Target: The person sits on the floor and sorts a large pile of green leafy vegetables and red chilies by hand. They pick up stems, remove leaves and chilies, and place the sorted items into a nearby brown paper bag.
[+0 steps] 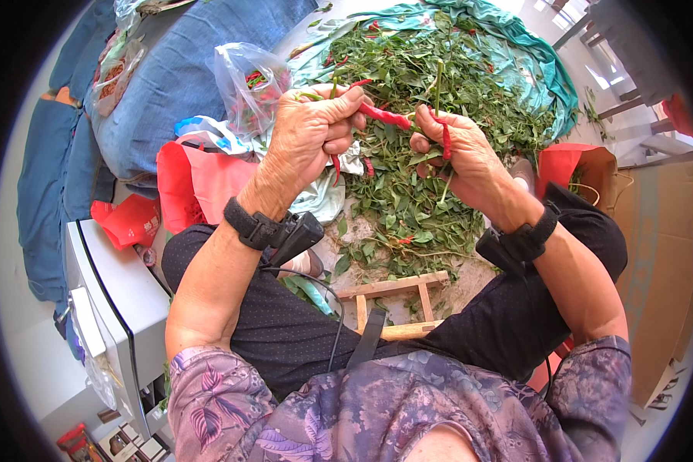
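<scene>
Raised over the leaves, my left hand (317, 124) is closed on red chili peppers, with green stems poking out above the fingers and a thin red tip hanging below. A long red chili pepper (386, 115) spans the gap between my hands. My right hand (453, 138) pinches the stem end of that pepper and another curled red chili pepper (446, 137), with a green stalk (438, 89) upright by the fingertips. Beneath both hands spreads a large heap of green pepper plant leaves (404, 196) with scattered red peppers, partly on a teal cloth (557, 75).
Clear plastic bag (245, 86) of peppers and red bag (208, 179) stand at left, near a blue denim-like cover (167, 86). A white cabinet (115, 312) is lower left. Another red bag (572, 156) and cardboard box (658, 260) stand right. A wooden frame (392, 286) lies between my legs.
</scene>
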Demonstrator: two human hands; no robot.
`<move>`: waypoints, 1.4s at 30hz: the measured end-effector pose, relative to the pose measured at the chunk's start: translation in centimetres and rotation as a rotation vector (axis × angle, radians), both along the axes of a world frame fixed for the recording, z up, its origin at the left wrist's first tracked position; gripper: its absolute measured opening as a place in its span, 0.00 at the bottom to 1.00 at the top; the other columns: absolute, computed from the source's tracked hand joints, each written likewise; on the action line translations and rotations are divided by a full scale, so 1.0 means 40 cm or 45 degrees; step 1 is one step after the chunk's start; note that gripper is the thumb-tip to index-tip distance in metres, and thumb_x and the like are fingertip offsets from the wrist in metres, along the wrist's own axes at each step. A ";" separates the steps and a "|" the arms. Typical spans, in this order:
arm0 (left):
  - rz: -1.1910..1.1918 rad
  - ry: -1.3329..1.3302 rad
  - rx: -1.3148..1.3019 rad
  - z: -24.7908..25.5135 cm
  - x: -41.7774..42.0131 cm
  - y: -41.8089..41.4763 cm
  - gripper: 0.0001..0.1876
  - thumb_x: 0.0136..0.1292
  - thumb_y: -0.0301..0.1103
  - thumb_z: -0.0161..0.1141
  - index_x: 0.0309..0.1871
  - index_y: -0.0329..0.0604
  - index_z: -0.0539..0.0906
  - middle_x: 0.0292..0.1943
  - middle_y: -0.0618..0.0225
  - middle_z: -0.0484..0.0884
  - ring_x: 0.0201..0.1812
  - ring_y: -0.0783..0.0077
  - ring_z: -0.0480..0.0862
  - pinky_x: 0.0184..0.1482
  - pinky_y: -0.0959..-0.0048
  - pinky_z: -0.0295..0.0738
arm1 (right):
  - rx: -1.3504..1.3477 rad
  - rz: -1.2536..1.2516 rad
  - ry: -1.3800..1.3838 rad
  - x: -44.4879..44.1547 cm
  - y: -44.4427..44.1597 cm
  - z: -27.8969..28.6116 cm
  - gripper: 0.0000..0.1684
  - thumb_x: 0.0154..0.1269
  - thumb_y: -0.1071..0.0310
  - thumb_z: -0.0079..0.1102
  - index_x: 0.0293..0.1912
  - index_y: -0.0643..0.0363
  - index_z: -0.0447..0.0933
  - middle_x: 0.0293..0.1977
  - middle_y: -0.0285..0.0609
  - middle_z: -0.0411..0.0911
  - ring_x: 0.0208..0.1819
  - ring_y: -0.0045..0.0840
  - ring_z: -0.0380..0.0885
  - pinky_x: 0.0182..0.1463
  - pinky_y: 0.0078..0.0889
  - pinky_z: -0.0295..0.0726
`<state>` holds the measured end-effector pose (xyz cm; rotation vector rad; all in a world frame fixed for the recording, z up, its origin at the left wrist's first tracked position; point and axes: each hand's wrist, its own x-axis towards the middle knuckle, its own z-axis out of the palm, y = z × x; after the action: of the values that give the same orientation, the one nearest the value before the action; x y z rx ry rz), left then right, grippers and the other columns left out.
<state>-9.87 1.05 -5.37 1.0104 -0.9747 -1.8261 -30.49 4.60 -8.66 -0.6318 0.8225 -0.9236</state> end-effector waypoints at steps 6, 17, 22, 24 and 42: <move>0.016 0.001 0.000 0.006 0.004 0.002 0.09 0.66 0.30 0.56 0.37 0.30 0.79 0.25 0.63 0.78 0.13 0.90 0.59 0.14 0.88 0.53 | 0.038 0.035 0.025 -0.004 0.001 0.025 0.10 0.64 0.62 0.59 0.43 0.56 0.75 0.26 0.30 0.76 0.27 0.12 0.74 0.29 0.16 0.73; -0.095 -0.062 -0.134 0.023 0.038 -0.005 0.07 0.64 0.25 0.56 0.42 0.31 0.79 0.28 0.61 0.80 0.14 0.89 0.60 0.14 0.87 0.49 | -0.212 -0.034 0.049 -0.020 -0.018 0.040 0.16 0.59 0.76 0.59 0.48 0.65 0.73 0.33 0.35 0.78 0.33 0.20 0.80 0.36 0.16 0.80; -0.127 -0.120 -0.133 0.031 0.057 -0.010 0.08 0.62 0.25 0.58 0.43 0.32 0.79 0.28 0.62 0.81 0.14 0.89 0.61 0.14 0.87 0.49 | -0.219 -0.001 -0.011 -0.026 -0.014 0.053 0.19 0.59 0.79 0.55 0.52 0.67 0.70 0.35 0.37 0.77 0.38 0.20 0.80 0.45 0.16 0.78; -0.137 -0.145 -0.158 0.031 0.065 -0.013 0.08 0.61 0.24 0.59 0.42 0.32 0.80 0.28 0.61 0.81 0.15 0.89 0.63 0.14 0.87 0.51 | -0.248 -0.013 -0.042 -0.028 -0.020 0.037 0.20 0.59 0.78 0.57 0.52 0.66 0.69 0.36 0.38 0.77 0.37 0.21 0.80 0.44 0.20 0.80; 0.133 -0.814 -1.132 0.090 0.034 0.001 0.05 0.60 0.25 0.60 0.37 0.35 0.85 0.29 0.70 0.84 0.21 0.92 0.68 0.20 0.89 0.59 | -0.509 -0.155 0.384 -0.001 -0.039 0.029 0.20 0.54 0.80 0.62 0.49 0.64 0.72 0.31 0.33 0.75 0.34 0.14 0.76 0.41 0.15 0.76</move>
<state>-8.52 1.11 -1.78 1.0181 -1.8406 -0.7768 -30.53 3.05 -7.48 -1.0976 0.9595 -1.1329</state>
